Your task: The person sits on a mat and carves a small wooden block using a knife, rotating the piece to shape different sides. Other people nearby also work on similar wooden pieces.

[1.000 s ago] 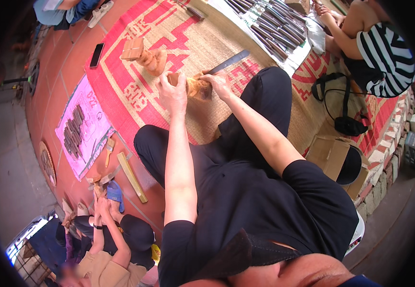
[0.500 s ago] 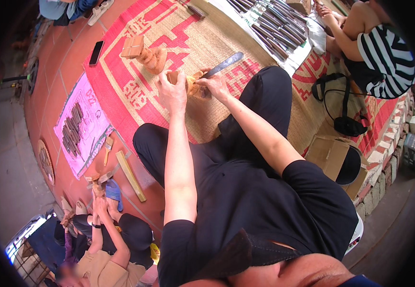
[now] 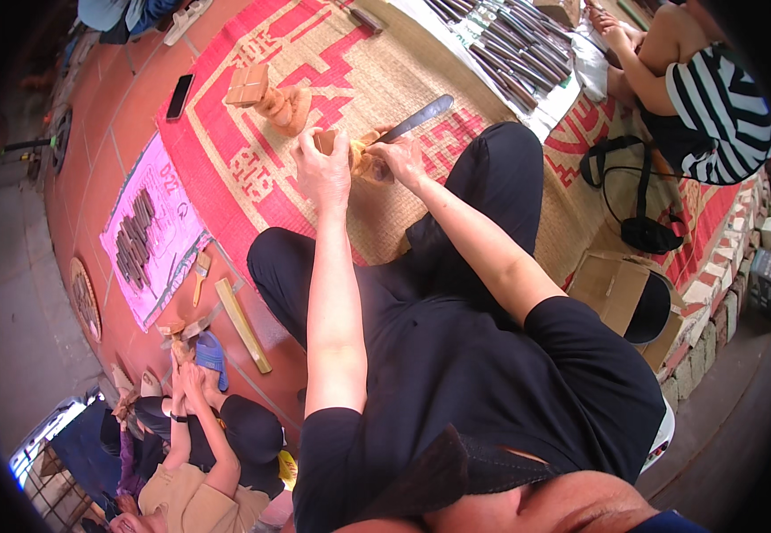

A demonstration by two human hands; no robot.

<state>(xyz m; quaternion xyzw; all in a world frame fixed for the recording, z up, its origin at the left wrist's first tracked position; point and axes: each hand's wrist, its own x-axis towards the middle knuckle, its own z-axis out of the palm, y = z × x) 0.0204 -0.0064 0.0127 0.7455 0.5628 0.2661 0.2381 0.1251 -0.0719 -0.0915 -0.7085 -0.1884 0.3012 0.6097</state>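
Note:
A carved wooden piece [image 3: 373,167], yellowish brown, is held above the straw mat between my two hands. My left hand [image 3: 323,171] is closed around its left end, where a squared brown block [image 3: 324,140] shows past the fingers. At the other side, my right hand [image 3: 398,160] has its fingers bent against the carving. A long grey flat blade [image 3: 421,115] with a rounded tip slants away just beyond my right fingers. Its near end is hidden, so whether I touch it cannot be told. Farther left lies another wooden carving [image 3: 286,108] with a square base [image 3: 248,86].
The red and tan mat [image 3: 270,191] spreads in front of me. Many dark-handled tools [image 3: 519,53] lie at the far right, near a seated person in stripes [image 3: 719,111]. Left are a phone [image 3: 179,97], a pink sheet with tools [image 3: 150,231], a brush [image 3: 201,277] and another person's hands [image 3: 188,377].
My left hand has shifted slightly to the right along with the carving. My right hand and the grey blade look almost unmoved.

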